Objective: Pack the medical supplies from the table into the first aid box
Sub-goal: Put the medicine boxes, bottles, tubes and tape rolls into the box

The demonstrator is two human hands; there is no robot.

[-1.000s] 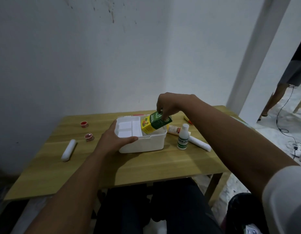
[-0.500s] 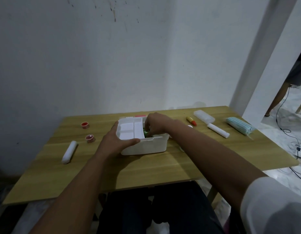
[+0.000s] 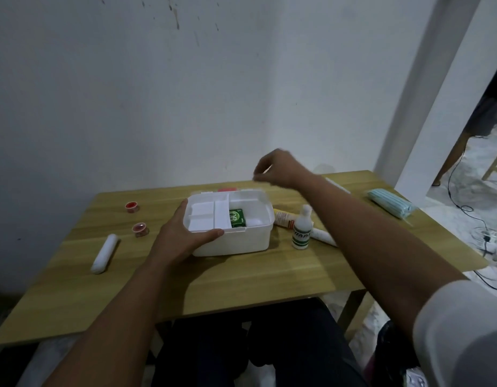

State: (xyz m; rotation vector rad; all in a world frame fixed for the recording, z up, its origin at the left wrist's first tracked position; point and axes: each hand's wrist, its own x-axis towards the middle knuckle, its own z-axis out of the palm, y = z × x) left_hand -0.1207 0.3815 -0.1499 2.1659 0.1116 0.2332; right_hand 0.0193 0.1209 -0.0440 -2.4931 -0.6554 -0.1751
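The white first aid box (image 3: 250, 241) stands open in the middle of the wooden table (image 3: 241, 280). A green carton (image 3: 237, 217) lies inside its right compartment. My left hand (image 3: 183, 236) grips the box's near left corner, thumb over the rim. My right hand (image 3: 278, 170) hovers above and behind the box, fingers loosely curled, holding nothing. Right of the box stand a white bottle with green bands (image 3: 302, 229), a yellow-white tube (image 3: 283, 219) and a white roll (image 3: 324, 238). A pack of blue masks (image 3: 388, 203) lies far right.
Left of the box lie a white roll (image 3: 104, 253) and two small red-capped tape rolls (image 3: 131, 206) (image 3: 140, 229). A white wall is close behind the table. A white pillar, floor cables and another person's leg (image 3: 451, 160) are to the right.
My right hand set the green carton down into the box, let go and rose up behind it. My left hand stayed on the box.
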